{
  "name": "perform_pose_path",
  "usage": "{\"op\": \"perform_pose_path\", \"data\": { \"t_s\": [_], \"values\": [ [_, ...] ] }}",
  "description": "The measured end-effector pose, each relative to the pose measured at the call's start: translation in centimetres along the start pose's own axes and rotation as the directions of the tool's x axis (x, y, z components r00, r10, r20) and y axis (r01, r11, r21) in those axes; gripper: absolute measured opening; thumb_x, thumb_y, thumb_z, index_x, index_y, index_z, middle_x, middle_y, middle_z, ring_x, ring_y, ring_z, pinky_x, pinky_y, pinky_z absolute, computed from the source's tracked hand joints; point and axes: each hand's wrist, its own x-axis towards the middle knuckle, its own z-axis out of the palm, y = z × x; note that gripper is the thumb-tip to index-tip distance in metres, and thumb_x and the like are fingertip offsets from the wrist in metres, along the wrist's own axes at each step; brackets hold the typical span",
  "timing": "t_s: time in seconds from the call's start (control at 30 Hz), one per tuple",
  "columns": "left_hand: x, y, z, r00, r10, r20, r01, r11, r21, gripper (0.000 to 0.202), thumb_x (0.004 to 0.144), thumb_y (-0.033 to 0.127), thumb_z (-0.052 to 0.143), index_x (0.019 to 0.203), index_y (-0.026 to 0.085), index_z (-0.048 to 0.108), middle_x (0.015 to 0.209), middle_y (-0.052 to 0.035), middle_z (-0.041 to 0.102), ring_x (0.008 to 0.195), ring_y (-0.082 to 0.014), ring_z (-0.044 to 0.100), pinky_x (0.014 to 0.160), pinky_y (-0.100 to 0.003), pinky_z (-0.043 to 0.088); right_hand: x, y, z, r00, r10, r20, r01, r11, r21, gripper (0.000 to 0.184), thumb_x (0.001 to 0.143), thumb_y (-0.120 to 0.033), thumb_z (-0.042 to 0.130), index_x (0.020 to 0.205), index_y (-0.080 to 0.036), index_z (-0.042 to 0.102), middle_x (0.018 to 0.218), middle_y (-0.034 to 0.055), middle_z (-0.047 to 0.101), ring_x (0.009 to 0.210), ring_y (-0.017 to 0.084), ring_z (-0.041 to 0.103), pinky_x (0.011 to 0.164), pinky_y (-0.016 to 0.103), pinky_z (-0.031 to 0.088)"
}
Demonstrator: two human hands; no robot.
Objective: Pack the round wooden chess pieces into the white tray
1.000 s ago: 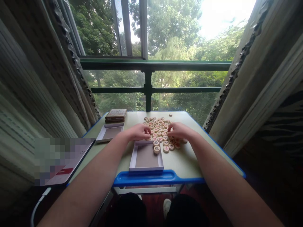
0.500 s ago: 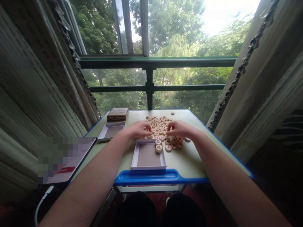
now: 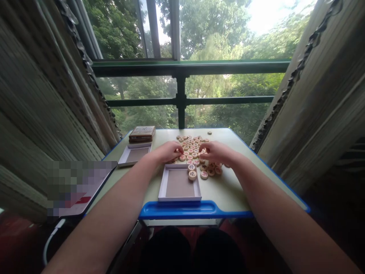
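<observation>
Several round wooden chess pieces [image 3: 192, 147] with red and black characters lie spread over the far middle of a small pale table [image 3: 225, 190]. My left hand [image 3: 167, 151] rests on the left side of the heap, fingers curled over pieces. My right hand [image 3: 214, 151] sits on the right side, fingers bent down onto pieces. What either hand pinches is hidden. A shallow white box tray [image 3: 179, 184] with a brown floor lies just in front of my hands, and one piece [image 3: 192, 175] sits on its far right rim.
A second shallow tray [image 3: 134, 155] and a closed brown box [image 3: 142, 134] stand at the table's left rear. A blurred tablet [image 3: 76, 186] with a white cable lies at the left. A blue lip edges the table front. Window bars and curtains rise behind.
Both hands shifted slightly away from me over the pile of pieces; the view tilted down a little. The trays and box stayed where they were.
</observation>
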Motion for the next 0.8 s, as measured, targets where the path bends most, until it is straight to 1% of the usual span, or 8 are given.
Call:
{"op": "perform_pose_path", "data": {
  "t_s": [0.1,0.2,0.3,0.37,0.43,0.57,0.7,0.8],
  "values": [
    [0.0,0.0,0.1,0.999,-0.03,0.021,0.031,0.997,-0.073,0.021,0.075,0.018,0.051,0.086,0.015,0.068,0.091,-0.006,0.065,0.079,-0.0147,0.059,0.071,-0.023,0.045,0.0,-0.4,0.4,0.999,-0.038,-0.019,0.038,0.999,0.011,0.033,0.076,-0.035,0.056,0.106,-0.024,0.066,0.08,0.0024,0.065,0.068,0.014,0.055,0.061,0.023,0.038],
    [0.1,0.0,0.3,0.997,-0.076,-0.001,0.076,0.993,-0.088,0.022,0.074,0.015,0.051,0.087,0.014,0.068,0.092,-0.0068,0.066,0.079,-0.015,0.06,0.072,-0.023,0.046,0.1,-0.3,0.5,1.0,0.013,-0.023,-0.012,1.0,0.01,0.027,0.077,-0.032,0.054,0.097,-0.023,0.07,0.081,0.0031,0.067,0.069,0.014,0.056,0.062,0.023,0.039],
    [0.3,-0.1,0.5,0.999,-0.045,-0.027,0.044,0.998,-0.048,0.022,0.075,0.017,0.051,0.088,0.015,0.069,0.092,-0.0071,0.066,0.082,-0.0164,0.06,0.074,-0.025,0.047,0.3,-0.1,0.7,0.994,0.057,-0.091,-0.057,0.998,0.004,0.03,0.079,-0.033,0.052,0.1,-0.022,0.069,0.083,0.004,0.068,0.07,0.015,0.057,0.062,0.023,0.039],
    [0.3,-0.3,0.6,0.999,-0.001,-0.04,0.001,1.0,0.003,0.021,0.076,0.02,0.052,0.087,0.015,0.069,0.093,-0.0071,0.066,0.083,-0.0172,0.059,0.076,-0.026,0.046,0.4,-0.2,1.0,0.993,0.043,-0.105,-0.045,0.999,-0.009,0.031,0.079,-0.036,0.053,0.102,-0.023,0.069,0.083,0.0036,0.068,0.07,0.015,0.057,0.062,0.023,0.039],
    [0.4,-0.5,0.7,0.998,0.028,-0.053,-0.025,0.998,0.054,0.019,0.076,0.022,0.053,0.085,0.017,0.069,0.093,-0.0062,0.065,0.084,-0.0175,0.059,0.078,-0.026,0.046,0.4,-0.4,1.2,0.995,0.016,-0.098,-0.018,1.0,-0.022,0.029,0.078,-0.039,0.055,0.098,-0.025,0.07,0.08,0.0029,0.067,0.069,0.015,0.057,0.061,0.023,0.039],
    [0.1,-0.2,0.6,0.994,-0.029,-0.109,0.04,0.994,0.101,0.016,0.076,0.027,0.056,0.083,0.019,0.069,0.091,-0.0051,0.065,0.083,-0.0187,0.06,0.077,-0.028,0.047,0.6,-0.5,1.5,0.985,0.011,-0.175,-0.016,1.0,-0.026,0.026,0.079,-0.037,0.055,0.094,-0.024,0.07,0.076,0.0029,0.066,0.07,0.015,0.056,0.061,0.024,0.039],
    [0.0,0.2,0.3,0.962,-0.112,-0.249,0.149,0.98,0.135,0.016,0.078,0.029,0.056,0.084,0.019,0.068,0.095,-0.0076,0.064,0.085,-0.0206,0.06,0.076,-0.031,0.047,1.1,0.3,2.0,0.945,-0.049,-0.322,0.037,0.998,-0.042,0.031,0.082,-0.036,0.052,0.105,-0.024,0.067,0.092,0.0067,0.065,0.087,0.02,0.054,0.075,0.03,0.042],
    [0.2,0.1,0.1,0.953,-0.128,-0.275,0.173,0.974,0.149,0.02,0.081,0.028,0.052,0.085,0.019,0.069,0.094,-0.008,0.065,0.086,-0.0206,0.061,0.078,-0.031,0.047,1.4,0.8,2.5,0.947,-0.116,-0.299,0.086,0.99,-0.113,0.029,0.081,-0.039,0.054,0.101,-0.025,0.07,0.104,0.0077,0.062,0.097,0.024,0.048,0.088,0.037,0.037]
  ]
}}
